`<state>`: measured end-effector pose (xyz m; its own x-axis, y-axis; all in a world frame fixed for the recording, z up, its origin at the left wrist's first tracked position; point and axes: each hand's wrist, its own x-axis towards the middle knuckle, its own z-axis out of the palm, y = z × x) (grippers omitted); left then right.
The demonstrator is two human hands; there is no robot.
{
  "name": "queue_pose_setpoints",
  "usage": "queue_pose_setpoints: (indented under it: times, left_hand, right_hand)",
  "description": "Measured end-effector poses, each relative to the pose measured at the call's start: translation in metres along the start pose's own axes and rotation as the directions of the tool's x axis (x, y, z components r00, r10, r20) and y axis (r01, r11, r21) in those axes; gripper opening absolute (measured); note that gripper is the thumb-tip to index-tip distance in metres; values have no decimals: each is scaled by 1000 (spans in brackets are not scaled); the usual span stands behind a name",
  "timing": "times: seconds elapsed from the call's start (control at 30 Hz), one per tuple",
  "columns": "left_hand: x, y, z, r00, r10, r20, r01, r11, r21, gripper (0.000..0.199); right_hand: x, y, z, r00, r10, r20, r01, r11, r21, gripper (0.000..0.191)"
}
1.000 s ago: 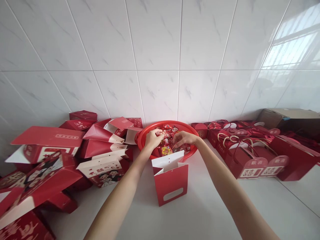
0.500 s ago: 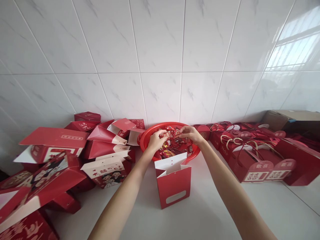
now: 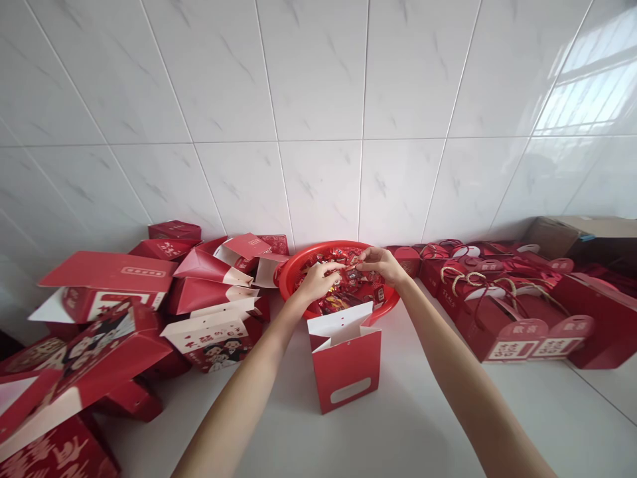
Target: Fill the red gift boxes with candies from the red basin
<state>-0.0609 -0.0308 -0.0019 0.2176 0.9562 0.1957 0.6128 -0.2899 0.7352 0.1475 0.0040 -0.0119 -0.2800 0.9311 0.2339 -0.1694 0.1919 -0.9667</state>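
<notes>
A red plastic basket (image 3: 291, 265) stands against the wall, heaped with red-wrapped candies (image 3: 351, 289), a few with yellow or gold showing. Over its left half is my left hand (image 3: 321, 280), its thumb and fingers closed and pointing right; what lies in them is hidden. From the other side my right hand (image 3: 382, 264) pinches a small red-wrapped candy, its fingertips almost meeting those of the left. Just in front of the basket stands an upright red gift box (image 3: 347, 368), its white-lined top open and a pale oval on its near face.
Opened red boxes lie piled on the left, among them a box with cartoon figures (image 3: 219, 342). Red boxes with rope handles (image 3: 502, 325) stand in rows on the right. Behind them is a brown cardboard box (image 3: 577, 232). A white tiled wall (image 3: 318, 186) closes the back.
My left hand's fingers have moved slightly right, closer to my right hand's fingertips. My right hand stays nearly in place over the basket. The gift box has not moved.
</notes>
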Motion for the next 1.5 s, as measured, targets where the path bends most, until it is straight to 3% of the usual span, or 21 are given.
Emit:
queue_pose_setpoints:
  times: [0.17, 0.3, 0.6, 0.9, 1.2, 1.5]
  left_hand:
    - [0, -3, 1, 996, 93, 8, -93, 996, -15, 33]
    - [-1, -3, 0, 996, 88, 4, -89, 996, 14, 31]
    - [2, -8, -2, 983, 135, -122, -141, 989, -39, 26]
    - [0, -5, -1, 987, 114, -115, -123, 989, -79, 22]
    - [4, -11, -1, 975, 199, -102, -212, 968, -137, 32]
    - [3, -6, -1, 992, 76, -102, -98, 967, -237, 38]
  right_hand:
    - [0, 0, 0, 999, -4, 47, 4, 1000, -3, 42]
    - [1, 2, -1, 997, -11, 77, 13, 1000, -19, 41]
    - [1, 3, -2, 996, 31, 82, -24, 995, -92, 37]
    - [-2, 1, 0, 992, 9, 130, 5, 994, -111, 34]
    - [0, 3, -2, 986, -18, 165, 32, 996, -85, 35]
    - [-2, 0, -1, 979, -63, 193, 82, 993, -88, 34]
